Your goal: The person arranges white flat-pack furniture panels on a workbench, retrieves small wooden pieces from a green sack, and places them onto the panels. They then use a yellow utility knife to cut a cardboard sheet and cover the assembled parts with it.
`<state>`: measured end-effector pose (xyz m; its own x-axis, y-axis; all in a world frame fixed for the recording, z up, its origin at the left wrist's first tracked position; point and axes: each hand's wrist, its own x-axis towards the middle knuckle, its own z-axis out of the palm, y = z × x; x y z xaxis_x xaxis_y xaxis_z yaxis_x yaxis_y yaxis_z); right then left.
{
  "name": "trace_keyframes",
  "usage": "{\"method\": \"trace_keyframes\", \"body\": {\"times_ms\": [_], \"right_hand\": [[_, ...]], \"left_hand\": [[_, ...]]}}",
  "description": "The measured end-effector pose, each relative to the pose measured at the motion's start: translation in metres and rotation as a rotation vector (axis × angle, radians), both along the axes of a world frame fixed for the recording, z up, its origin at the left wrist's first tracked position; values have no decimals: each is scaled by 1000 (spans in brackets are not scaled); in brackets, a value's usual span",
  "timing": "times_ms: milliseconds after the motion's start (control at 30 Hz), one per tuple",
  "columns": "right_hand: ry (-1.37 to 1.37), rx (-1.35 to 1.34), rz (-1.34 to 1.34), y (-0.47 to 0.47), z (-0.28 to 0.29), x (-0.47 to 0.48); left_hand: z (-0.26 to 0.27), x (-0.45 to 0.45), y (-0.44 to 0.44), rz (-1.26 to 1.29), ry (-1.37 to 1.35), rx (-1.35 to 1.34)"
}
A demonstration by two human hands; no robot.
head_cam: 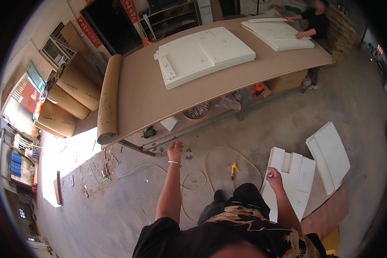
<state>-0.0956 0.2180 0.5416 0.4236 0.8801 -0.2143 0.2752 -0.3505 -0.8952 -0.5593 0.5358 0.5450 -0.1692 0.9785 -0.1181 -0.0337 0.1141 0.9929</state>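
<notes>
My left hand (175, 149) hangs in the air just off the near edge of the cardboard-covered table, its fingers loosely curled and nothing seen in them. To the right, my right hand (273, 176) is half curled over the stacked white panels (292, 180); whether it touches or holds anything is not clear. On the floor between the two hands lies a yellow air blow gun (233, 171) with a pale hose (193, 174) looped around it. A large stack of white panels (209, 53) lies on the corrugated cardboard (142, 84), whose roll (109, 100) stands at the table's left end.
A co-worker (314, 24) at the far right end has hands on another white panel stack (277, 34). Under the table are a cordless drill (149, 132), a round container (197, 110) and a cardboard box (285, 82). More panels (330, 156) lean at right; large cardboard rolls (79, 85) stand left.
</notes>
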Motion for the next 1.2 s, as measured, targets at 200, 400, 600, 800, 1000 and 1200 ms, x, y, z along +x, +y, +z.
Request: {"method": "trace_keyframes", "body": {"times_ms": [200, 400, 600, 800, 1000, 1200], "right_hand": [[304, -1016, -484, -190, -143, 27], [473, -1067, -500, -129, -180, 95], [257, -468, -529, 49, -198, 251], [-40, 321, -489, 212, -169, 444], [210, -305, -351, 187, -137, 411], [170, -786, -500, 104, -136, 310]], "left_hand": [[-149, 98, -114, -1158, 1264, -66], [-153, 102, -80, -1477, 1603, -300], [-137, 167, 84, -1275, 1779, -95], [-118, 338, 167, -720, 1272, 183], [-39, 513, 200, -865, 747, 129], [28, 650, 300, -1224, 604, 302]]}}
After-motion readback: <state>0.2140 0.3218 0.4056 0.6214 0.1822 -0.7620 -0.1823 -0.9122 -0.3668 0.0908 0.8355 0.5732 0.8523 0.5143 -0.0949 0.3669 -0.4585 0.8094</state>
